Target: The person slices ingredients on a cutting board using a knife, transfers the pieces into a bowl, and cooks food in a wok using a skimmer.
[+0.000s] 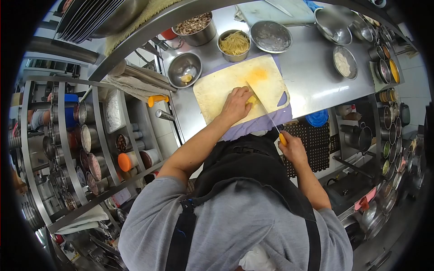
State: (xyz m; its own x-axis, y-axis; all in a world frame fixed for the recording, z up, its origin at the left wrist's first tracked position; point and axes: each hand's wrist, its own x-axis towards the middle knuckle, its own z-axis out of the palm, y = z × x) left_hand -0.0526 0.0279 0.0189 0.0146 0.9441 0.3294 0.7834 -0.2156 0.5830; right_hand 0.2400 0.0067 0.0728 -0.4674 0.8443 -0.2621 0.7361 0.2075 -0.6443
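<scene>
On the cream cutting board [217, 92], the curled fingers of my left hand [237, 105] press down on a small yellow piece of vegetable [253, 99], partly hidden by them. My right hand [294, 148] is wrapped round the yellow handle of a long kitchen knife [266, 112]. Its blade reaches diagonally over the board, right beside the yellow piece and my left fingertips. An orange-yellow stain marks the board's far right part. Under the board lies a purple cloth [239, 130]. Beyond it stands a metal bowl of thin yellow strips [235, 44].
Left of the board, a metal bowl [185, 63] holds one yellow chunk. Behind are a pot of chopped brown food [196, 29] and a floury bowl [271, 37]. A bowl of white powder [344, 63] sits right. A rack [92, 131] with containers stands left.
</scene>
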